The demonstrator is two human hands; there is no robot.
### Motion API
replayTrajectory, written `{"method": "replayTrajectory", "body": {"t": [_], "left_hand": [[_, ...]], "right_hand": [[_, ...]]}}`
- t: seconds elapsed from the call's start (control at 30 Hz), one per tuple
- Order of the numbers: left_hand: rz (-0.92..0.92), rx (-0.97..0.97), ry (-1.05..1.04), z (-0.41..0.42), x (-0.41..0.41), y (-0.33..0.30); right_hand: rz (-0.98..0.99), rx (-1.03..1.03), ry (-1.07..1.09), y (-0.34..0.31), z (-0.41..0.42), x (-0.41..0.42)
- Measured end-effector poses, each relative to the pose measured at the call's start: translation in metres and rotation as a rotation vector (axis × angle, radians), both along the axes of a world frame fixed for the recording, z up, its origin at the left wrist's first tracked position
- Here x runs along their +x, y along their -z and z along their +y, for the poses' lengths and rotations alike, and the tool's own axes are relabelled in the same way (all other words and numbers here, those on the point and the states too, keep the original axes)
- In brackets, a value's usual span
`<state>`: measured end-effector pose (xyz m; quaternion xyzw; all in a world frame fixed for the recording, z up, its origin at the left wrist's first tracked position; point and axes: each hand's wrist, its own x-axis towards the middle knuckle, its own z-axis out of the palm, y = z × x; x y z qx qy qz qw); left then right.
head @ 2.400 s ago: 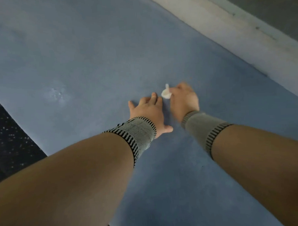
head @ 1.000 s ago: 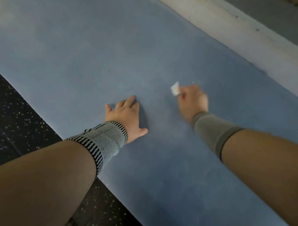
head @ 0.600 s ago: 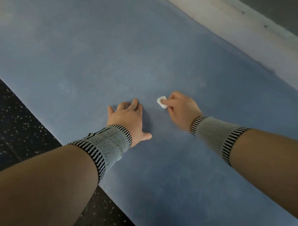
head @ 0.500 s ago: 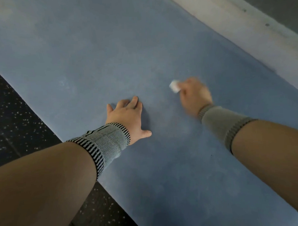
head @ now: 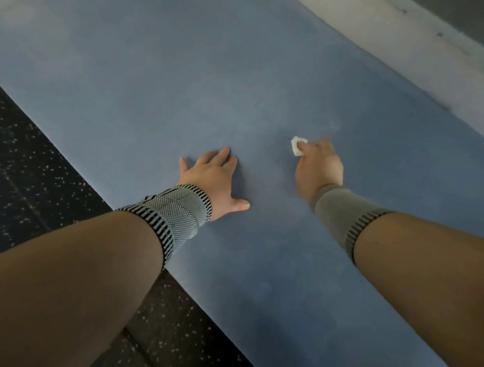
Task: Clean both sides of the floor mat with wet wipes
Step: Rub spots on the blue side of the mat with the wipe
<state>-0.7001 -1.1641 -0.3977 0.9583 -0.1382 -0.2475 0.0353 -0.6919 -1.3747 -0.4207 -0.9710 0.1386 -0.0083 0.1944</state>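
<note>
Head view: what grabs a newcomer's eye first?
The blue mat fills most of the frame, running diagonally over dark speckled floor. At center, the left hand presses flat on it. Beside it, the right hand pinches a small white wipe against the mat.

Matt blue mat, speckled floor
</note>
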Motion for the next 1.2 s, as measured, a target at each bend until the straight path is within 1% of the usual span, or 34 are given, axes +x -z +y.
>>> {"method": "replayTrajectory", "body": {"t": [0.03, 0.1, 0.13, 0.17, 0.2, 0.23, 0.27, 0.3, 0.33, 0.37, 0.4, 0.43, 0.47, 0.53, 0.57, 0.6, 0.63, 0.67, 0.73, 0.77, 0.8, 0.83, 0.87, 0.9, 0.93, 0.97, 1.0, 1.03, 1.07, 1.13, 1.17, 1.2], "left_hand": [[-0.015, -0.014, 0.001, 0.002, -0.003, 0.0], [-0.051, -0.034, -0.011, 0.01, -0.012, 0.0], [-0.067, -0.042, -0.023, 0.015, -0.017, 0.0], [-0.081, -0.046, -0.039, 0.021, -0.022, 0.0], [-0.094, -0.044, -0.058, 0.027, -0.027, 0.0], [-0.103, -0.035, -0.078, 0.034, -0.031, 0.0], [-0.106, -0.019, -0.093, 0.041, -0.035, -0.001], [-0.105, -0.001, -0.104, 0.047, -0.037, -0.002], [-0.104, 0.016, -0.114, 0.052, -0.039, -0.002], [-0.1, 0.028, -0.124, 0.057, -0.041, -0.003], [-0.092, 0.036, -0.134, 0.06, -0.041, -0.004], [-0.084, 0.038, -0.146, 0.063, -0.042, -0.005], [-0.08, 0.04, -0.157, 0.065, -0.043, -0.006], [-0.082, 0.039, -0.168, 0.069, -0.046, -0.007], [-0.084, 0.036, -0.17, 0.071, -0.048, -0.008], [-0.084, 0.035, -0.174, 0.075, -0.05, -0.007], [-0.079, 0.037, -0.181, 0.079, -0.053, -0.007], [-0.071, 0.04, -0.186, 0.084, -0.056, -0.008], [-0.062, 0.051, -0.187, 0.091, -0.061, -0.007], [-0.063, 0.056, -0.186, 0.095, -0.063, -0.007], [-0.061, 0.059, -0.186, 0.097, -0.064, -0.008], [-0.056, 0.058, -0.188, 0.098, -0.065, -0.008], [-0.051, 0.055, -0.191, 0.098, -0.065, -0.009], [-0.051, 0.052, -0.193, 0.099, -0.066, -0.009], [-0.057, 0.049, -0.192, 0.099, -0.067, -0.009], [-0.064, 0.048, -0.189, 0.099, -0.069, -0.009], [-0.069, 0.047, -0.186, 0.101, -0.071, -0.009], [-0.07, 0.049, -0.186, 0.103, -0.074, -0.009], [-0.066, 0.053, -0.189, 0.107, -0.077, -0.009], [-0.051, 0.06, -0.203, 0.116, -0.085, -0.008], [-0.047, 0.064, -0.209, 0.119, -0.087, -0.008], [-0.044, 0.067, -0.212, 0.123, -0.09, -0.008]], "right_hand": [[-0.002, 0.075, -0.016, -0.005, 0.011, -0.009], [-0.008, 0.099, -0.463, -0.004, 0.039, -0.038], [-0.002, 0.08, -0.622, -0.004, 0.043, -0.049], [0.043, 0.091, -0.671, -0.004, 0.038, -0.052], [0.058, 0.098, -0.654, -0.005, 0.028, -0.048], [0.004, 0.034, -0.571, -0.004, 0.016, -0.038], [-0.004, -0.032, -0.436, -0.001, 0.004, -0.026], [0.03, -0.08, -0.265, 0.001, -0.006, -0.016], [0.048, -0.092, -0.122, 0.001, -0.006, -0.009], [0.032, -0.134, -0.092, 0.001, 0.004, -0.009], [0.008, -0.132, -0.151, -0.004, 0.026, -0.014], [0.018, -0.112, -0.26, -0.005, 0.05, -0.022], [0.042, -0.099, -0.433, -0.002, 0.073, -0.035], [0.115, -0.046, -0.855, 0.004, 0.104, -0.062], [0.117, -0.034, -0.938, 0.003, 0.104, -0.065], [0.071, -0.045, -0.965, 0.002, 0.094, -0.06], [0.032, -0.073, -0.863, 0.004, 0.081, -0.048], [0.007, -0.151, -0.747, 0.001, 0.067, -0.034], [-0.009, -0.251, -0.446, 0.004, 0.042, -0.009], [0.021, -0.243, -0.273, 0.006, 0.038, -0.003], [0.02, -0.242, -0.216, 0.002, 0.044, -0.005], [0.019, -0.178, -0.226, -0.002, 0.059, -0.011], [-0.011, -0.094, -0.285, -0.001, 0.078, -0.022], [-0.056, -0.025, -0.446, 0.0, 0.098, -0.038], [-0.035, 0.055, -0.66, -0.001, 0.117, -0.053], [-0.016, 0.021, -0.894, -0.003, 0.129, -0.066], [-0.029, 0.031, -0.996, 0.001, 0.13, -0.07], [-0.021, 0.046, -1.0, 0.003, 0.122, -0.065], [-0.033, 0.077, -0.915, 0.005, 0.113, -0.057], [-0.07, -0.047, -0.549, 0.005, 0.086, -0.032], [-0.075, -0.097, -0.432, 0.005, 0.077, -0.023], [-0.039, -0.12, -0.302, 0.007, 0.074, -0.019]]}}
